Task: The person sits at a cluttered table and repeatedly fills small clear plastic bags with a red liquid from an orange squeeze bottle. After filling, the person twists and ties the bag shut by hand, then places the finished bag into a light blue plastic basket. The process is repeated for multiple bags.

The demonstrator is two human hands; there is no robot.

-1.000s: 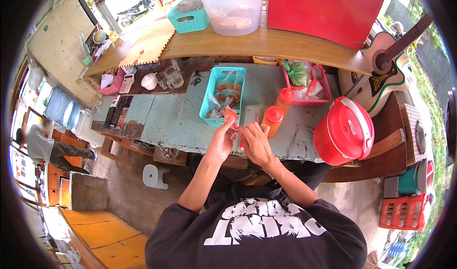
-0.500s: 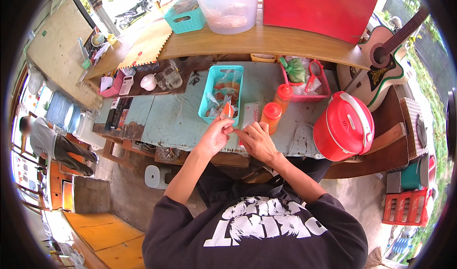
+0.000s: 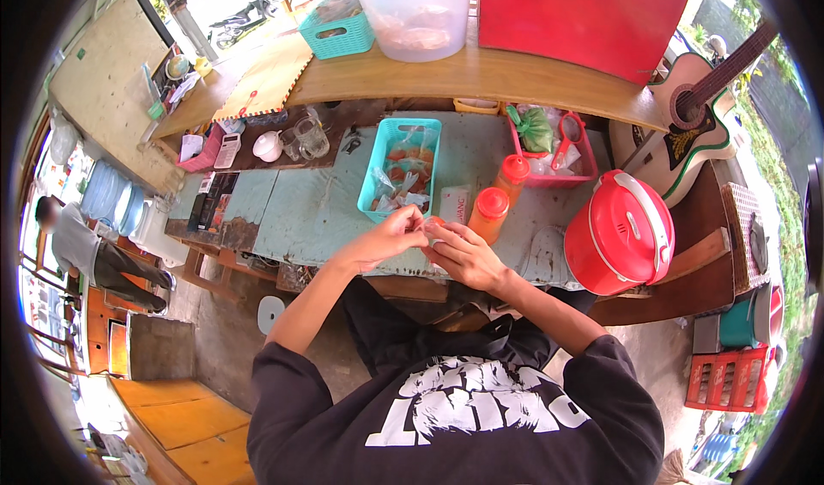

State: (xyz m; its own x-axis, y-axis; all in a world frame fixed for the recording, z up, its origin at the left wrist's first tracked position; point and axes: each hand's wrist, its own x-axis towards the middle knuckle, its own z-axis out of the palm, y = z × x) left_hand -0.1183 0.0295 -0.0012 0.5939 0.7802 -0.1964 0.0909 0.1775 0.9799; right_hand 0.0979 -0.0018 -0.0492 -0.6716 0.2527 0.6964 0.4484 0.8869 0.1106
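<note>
My left hand (image 3: 390, 238) and my right hand (image 3: 466, 256) meet just in front of the turquoise basket, over the near edge of the worn blue-green table (image 3: 322, 219). Between them is a small clear plastic bag with orange sauce (image 3: 436, 224), partly hidden by my fingers. The fingers of my right hand curl around it. My left fingers pinch together at its left end. Inside the turquoise basket (image 3: 378, 154) lie several similar bags with orange-brown contents. Two orange squeeze bottles, one nearer (image 3: 489, 215) and one farther (image 3: 512, 176), stand just right of my right hand.
A red lidded rice bucket (image 3: 614, 236) stands at the right, with a pink basket (image 3: 584, 163) of bags behind it. A wooden shelf (image 3: 386, 77) spans the back. A guitar (image 3: 687, 116) leans at the far right. Another person (image 3: 81, 249) stands at far left.
The orange-filled bag has come down from upright above my left hand to between both hands. My right fingers have closed around it, and my left hand has turned toward the right.
</note>
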